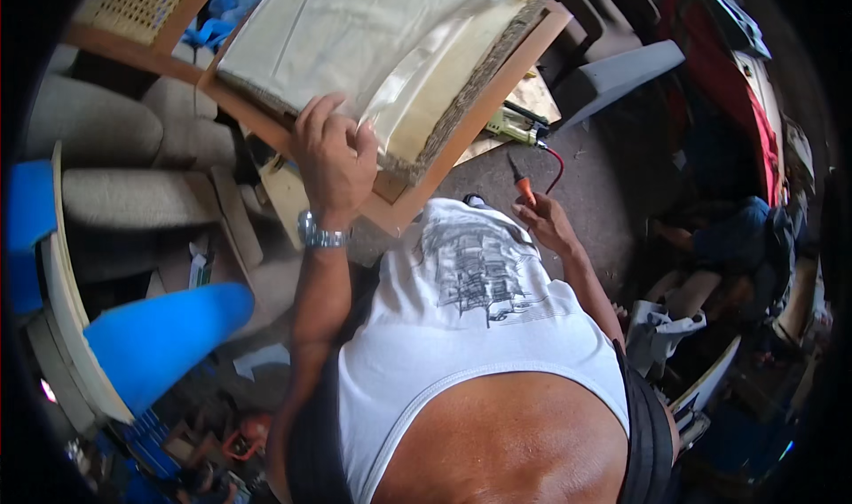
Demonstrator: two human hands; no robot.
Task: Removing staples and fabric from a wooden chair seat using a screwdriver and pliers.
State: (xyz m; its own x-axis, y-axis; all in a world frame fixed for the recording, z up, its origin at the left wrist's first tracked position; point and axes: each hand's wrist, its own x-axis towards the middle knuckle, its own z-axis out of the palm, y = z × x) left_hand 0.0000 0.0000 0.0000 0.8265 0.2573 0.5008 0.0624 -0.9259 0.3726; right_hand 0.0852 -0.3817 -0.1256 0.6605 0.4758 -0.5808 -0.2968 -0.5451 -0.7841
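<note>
Seat cushion [373, 43], cream fabric on wooden frame: left hand [333, 153] is gripping its padded edge; right hand [543, 223] is holding an orange-handled screwdriver [522, 181].

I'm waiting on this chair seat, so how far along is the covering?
Done: cream fabric lies draped over the padded wooden seat board. In hand: the left hand grips the fabric's near edge at the padding, while the right hand holds an orange-handled tool. Left: that edge looks loose and folded, seemingly not yet fastened.
</note>
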